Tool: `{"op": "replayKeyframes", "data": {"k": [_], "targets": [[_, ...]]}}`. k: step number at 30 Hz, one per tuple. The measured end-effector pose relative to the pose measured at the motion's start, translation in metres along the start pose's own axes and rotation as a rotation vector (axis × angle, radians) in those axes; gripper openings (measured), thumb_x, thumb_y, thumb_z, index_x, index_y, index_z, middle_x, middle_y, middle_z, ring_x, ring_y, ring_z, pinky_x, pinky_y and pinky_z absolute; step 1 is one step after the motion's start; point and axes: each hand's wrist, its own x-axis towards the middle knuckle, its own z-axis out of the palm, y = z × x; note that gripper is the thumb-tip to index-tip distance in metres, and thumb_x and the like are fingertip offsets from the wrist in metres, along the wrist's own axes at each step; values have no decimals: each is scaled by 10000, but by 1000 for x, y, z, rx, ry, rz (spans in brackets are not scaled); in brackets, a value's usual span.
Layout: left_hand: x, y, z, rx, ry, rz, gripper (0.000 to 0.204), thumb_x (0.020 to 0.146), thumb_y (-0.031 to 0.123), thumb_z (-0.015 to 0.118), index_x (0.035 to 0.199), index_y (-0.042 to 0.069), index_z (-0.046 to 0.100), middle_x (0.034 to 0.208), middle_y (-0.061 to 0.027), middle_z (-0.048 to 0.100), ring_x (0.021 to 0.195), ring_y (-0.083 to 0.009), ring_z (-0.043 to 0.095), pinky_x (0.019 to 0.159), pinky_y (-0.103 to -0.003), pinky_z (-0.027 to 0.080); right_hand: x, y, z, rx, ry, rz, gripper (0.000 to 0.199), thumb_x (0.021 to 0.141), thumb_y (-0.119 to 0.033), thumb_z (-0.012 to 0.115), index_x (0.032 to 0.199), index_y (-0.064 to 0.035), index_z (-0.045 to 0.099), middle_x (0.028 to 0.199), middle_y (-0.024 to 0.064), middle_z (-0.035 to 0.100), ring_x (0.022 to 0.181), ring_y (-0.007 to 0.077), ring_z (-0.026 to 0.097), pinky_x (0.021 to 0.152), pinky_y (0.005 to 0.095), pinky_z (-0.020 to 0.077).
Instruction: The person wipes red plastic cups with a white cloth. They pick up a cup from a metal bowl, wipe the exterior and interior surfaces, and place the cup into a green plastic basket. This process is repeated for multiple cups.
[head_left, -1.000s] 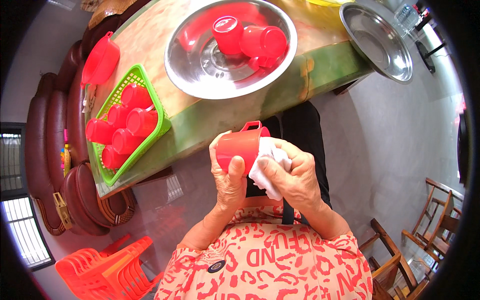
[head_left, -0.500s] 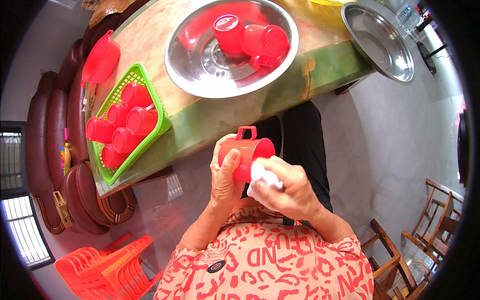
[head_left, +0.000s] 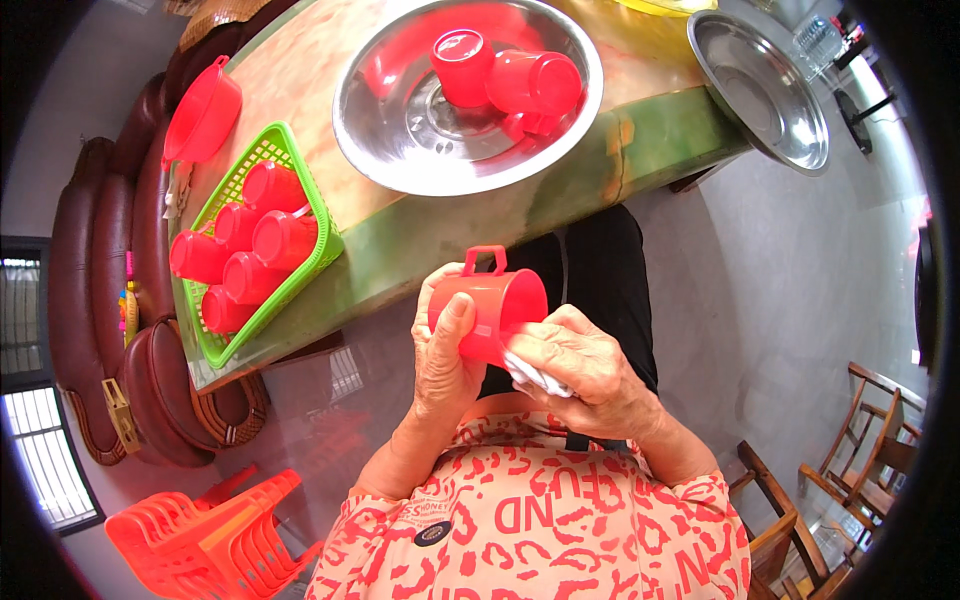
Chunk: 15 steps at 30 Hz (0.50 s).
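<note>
One table (head_left: 420,228), possibly stone; grey floor (head_left: 720,310)

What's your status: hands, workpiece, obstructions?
Left hand gripping red cylindrical plastic cup, mouth facing right. Right hand holding crumpled white cloth at cup's mouth. Nothing visibly in the way.

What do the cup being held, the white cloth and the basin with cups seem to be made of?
Red cup: likely smooth plastic, given its even colour and glossy sheen. White cloth: apparently soft fabric, since it folds; fibre unclear. Basin: polished metal, perhaps stainless steel, as its silvery wall mirrors red.
</note>
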Motion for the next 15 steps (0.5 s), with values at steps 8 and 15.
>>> {"op": "replayKeyframes", "data": {"k": [8, 15], "targets": [[-1, -1, -6, -2, -19, -176, 408, 933, 291, 586, 1237, 48, 463, 1132, -115, 599, 1013, -199, 613, 893, -344, 509, -1, 12, -19, -272, -149, -51, 356, 639, -105, 723, 987, -78, 654, 1091, 60, 595, 872, 262, 552, 703, 340, 534], [0, 1, 0, -55, 24, -238, 376, 921, 237, 615, 1214, 67, 452, 1069, -101, 607, 867, -170, 645, 565, -304, 557, 17, 18, -8, -575, 36, -289, 294, 639, -105, 664, 916, -7, 654, 1074, 87, 584, 927, 258, 550, 749, 352, 530]]}}
